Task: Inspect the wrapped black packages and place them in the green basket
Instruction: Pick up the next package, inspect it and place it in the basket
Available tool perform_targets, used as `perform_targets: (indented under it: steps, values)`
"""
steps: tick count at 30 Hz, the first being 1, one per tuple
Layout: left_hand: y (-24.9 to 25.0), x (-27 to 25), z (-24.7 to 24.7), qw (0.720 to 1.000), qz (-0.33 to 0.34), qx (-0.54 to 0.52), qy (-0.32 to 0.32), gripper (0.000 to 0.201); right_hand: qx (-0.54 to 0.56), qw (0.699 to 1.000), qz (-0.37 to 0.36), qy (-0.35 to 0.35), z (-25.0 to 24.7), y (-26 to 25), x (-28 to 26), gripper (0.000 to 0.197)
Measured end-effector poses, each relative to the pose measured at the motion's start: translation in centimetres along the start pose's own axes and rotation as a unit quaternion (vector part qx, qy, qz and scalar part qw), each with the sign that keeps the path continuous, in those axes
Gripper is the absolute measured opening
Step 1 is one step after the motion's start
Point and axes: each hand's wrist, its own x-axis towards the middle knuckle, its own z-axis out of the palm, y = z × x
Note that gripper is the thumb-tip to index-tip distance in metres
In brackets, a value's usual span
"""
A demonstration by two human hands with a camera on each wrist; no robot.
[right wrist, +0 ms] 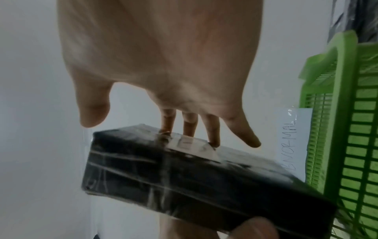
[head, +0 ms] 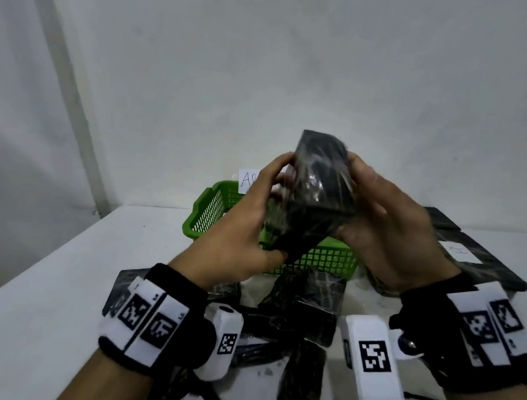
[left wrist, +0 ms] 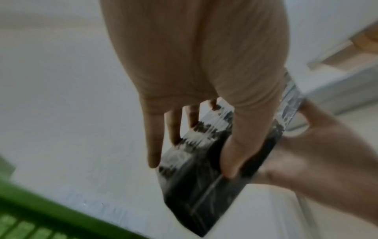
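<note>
Left hand (head: 247, 227): the package is gripped along its left edge, thumb laid on one face and fingers (left wrist: 155, 145) set against the opposite side. The hold is judged to free the broad faces for looking over.
Held package (head: 316, 191): a black block in clear, glossy wrap, raised between both hands above the green basket and tilted, one end up and away. It is judged to be under inspection, not yet placed.
Green basket (head: 204, 214): set on the table just behind and below the raised package, within easy reach for the drop. Whether anything lies inside cannot be told.
Paper label (right wrist: 292, 145): a handwritten slip is stood at the basket's far side; only part of the word is legible.
Right hand (head: 388, 238): the package's right side is steadied by nearly straight fingertips (right wrist: 212, 139) pressed on its edge, the thumb held apart, the palm wide and spread.
Other packages (head: 303, 323): more wrapped black blocks are left on the table, near the wrists and at the right.
</note>
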Motion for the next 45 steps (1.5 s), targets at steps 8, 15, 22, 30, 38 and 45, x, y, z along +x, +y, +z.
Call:
perform_targets:
  steps: [8,15,22,30,38,45]
  values:
    - [-1.2,-0.1,-1.1,0.985,0.087,0.132,0.072,0.102,-0.078,0.99,-0.101,0.067,3.3,1.2,0.6,0.022]
    - [0.1,-0.4,-1.5,0.999,-0.021,0.009,0.035,0.113,-0.1,0.993,-0.043,0.038,1.5,0.1,0.1,0.044]
    - [4.0,2.3,3.3,0.994,-0.03,-0.1,-0.043,0.111,-0.272,0.962,0.001,-0.021,-3.2,-4.9,-4.5,0.081]
    - [5.7,5.0,6.3,0.978,-0.097,-0.062,-0.177,0.092,-0.652,0.734,0.187,-0.029,-11.0,-8.3,-9.5,0.089]
    - [5.3,6.3,12.8,0.938,-0.093,0.116,-0.313,0.045,-0.723,0.6,0.306,-0.154,-13.3,-2.3,-9.2,0.067]
    - [6.1,6.4,15.0,0.899,-0.084,0.188,-0.388,0.035,-0.719,0.627,0.28,-0.111,-13.9,-1.2,-9.6,0.064]
